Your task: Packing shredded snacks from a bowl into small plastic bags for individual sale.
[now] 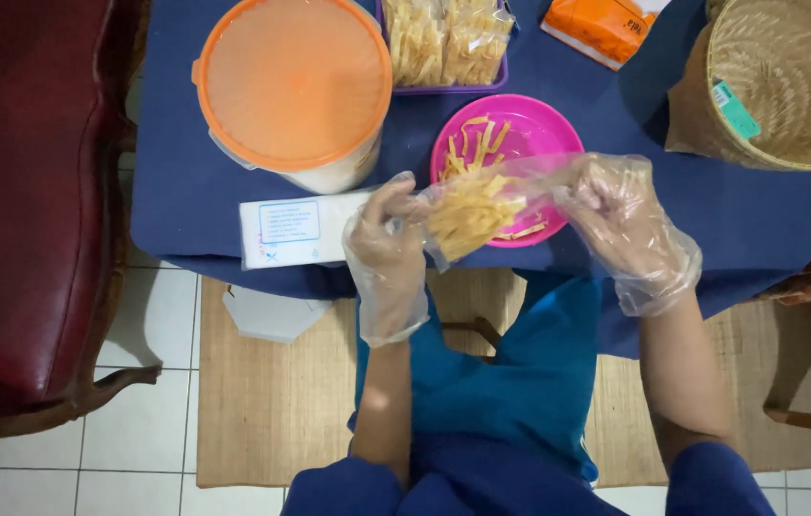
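Apparently both hands (501,225) hold snack bag (482,205)

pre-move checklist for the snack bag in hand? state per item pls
1. Both hands on the bag: ok. Left hand and right hand, both in clear gloves, hold the clear plastic bag from either side.
2. Bag loaded: ok. Yellow snack strips fill its left part.
3. Bag mouth closed: cannot tell, the right hand covers that end.
4. Bag over a catch surface: ok. It hangs above the pink plate, which has a few loose strips on it.
5. Big container shut: ok. The orange lid sits on it.
6. Gloves intact: cannot tell.
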